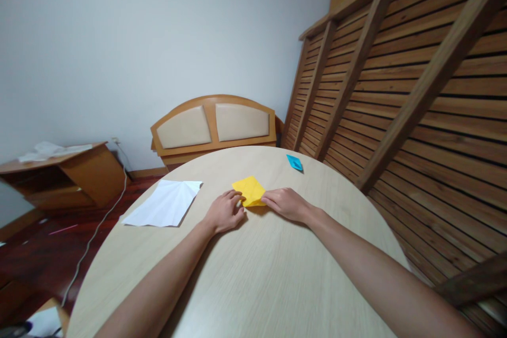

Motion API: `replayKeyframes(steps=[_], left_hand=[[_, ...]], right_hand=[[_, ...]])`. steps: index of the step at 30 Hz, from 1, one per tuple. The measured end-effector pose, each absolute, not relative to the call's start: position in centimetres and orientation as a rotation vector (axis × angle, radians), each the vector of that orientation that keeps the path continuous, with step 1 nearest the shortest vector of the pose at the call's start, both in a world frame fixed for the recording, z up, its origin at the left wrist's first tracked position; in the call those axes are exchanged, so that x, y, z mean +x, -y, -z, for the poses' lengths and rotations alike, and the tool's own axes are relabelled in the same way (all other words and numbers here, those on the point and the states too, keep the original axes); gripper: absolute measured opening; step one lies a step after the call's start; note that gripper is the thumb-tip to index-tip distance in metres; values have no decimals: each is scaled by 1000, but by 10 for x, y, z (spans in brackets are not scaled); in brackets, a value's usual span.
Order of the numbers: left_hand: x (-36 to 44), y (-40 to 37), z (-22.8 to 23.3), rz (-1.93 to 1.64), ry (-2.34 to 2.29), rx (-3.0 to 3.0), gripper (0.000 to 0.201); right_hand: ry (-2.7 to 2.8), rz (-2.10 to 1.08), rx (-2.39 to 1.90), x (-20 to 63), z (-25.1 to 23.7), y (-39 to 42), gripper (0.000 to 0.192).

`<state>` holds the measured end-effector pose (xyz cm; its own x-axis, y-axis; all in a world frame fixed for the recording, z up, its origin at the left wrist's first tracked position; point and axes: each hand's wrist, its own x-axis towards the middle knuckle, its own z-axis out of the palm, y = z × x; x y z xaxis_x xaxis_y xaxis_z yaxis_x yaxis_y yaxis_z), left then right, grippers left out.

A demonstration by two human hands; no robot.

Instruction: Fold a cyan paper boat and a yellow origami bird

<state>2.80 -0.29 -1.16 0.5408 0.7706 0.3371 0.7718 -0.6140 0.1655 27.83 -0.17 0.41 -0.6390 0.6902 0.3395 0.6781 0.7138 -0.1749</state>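
Note:
A folded yellow paper [250,189] lies flat on the round pale wooden table [253,274]. My left hand [225,212] rests at its near left corner, fingertips curled onto the paper's edge. My right hand [285,204] presses the near right edge with its fingertips. Both hands pinch the same near edge of the paper against the tabletop.
A creased white sheet [164,203] lies to the left on the table. A small folded blue paper [294,162] sits at the far right edge. Beyond the table stand a wooden headboard [214,125], a slatted wooden frame [396,90] and a low desk [59,174].

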Motion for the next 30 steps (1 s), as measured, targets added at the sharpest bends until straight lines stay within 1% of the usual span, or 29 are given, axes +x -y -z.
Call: replayKeyframes(steps=[3, 7, 13, 18, 20, 25, 30], left_hand=[[29, 3, 11, 629, 1303, -2776, 31], [29, 0, 12, 669, 1226, -2813, 22], [28, -2, 13, 714, 1404, -2781, 24], [27, -2, 13, 907, 1562, -2688, 26], [27, -4, 15, 1013, 1549, -2676, 26], [27, -6, 17, 1249, 1512, -2641, 28], [30, -3, 15, 1418, 1470, -2710, 26]], right_hand=[[2481, -47, -1092, 278, -5, 2, 38], [2445, -81, -1098, 277, -8, 4, 37], [2175, -363, -1032, 282, -9, 4, 30], [1949, -565, -984, 286, -1, -5, 46], [1946, -614, -949, 284, 1, -7, 47], [1946, -711, -924, 275, 5, -6, 27], [1854, -784, -908, 269, 4, -5, 26]])
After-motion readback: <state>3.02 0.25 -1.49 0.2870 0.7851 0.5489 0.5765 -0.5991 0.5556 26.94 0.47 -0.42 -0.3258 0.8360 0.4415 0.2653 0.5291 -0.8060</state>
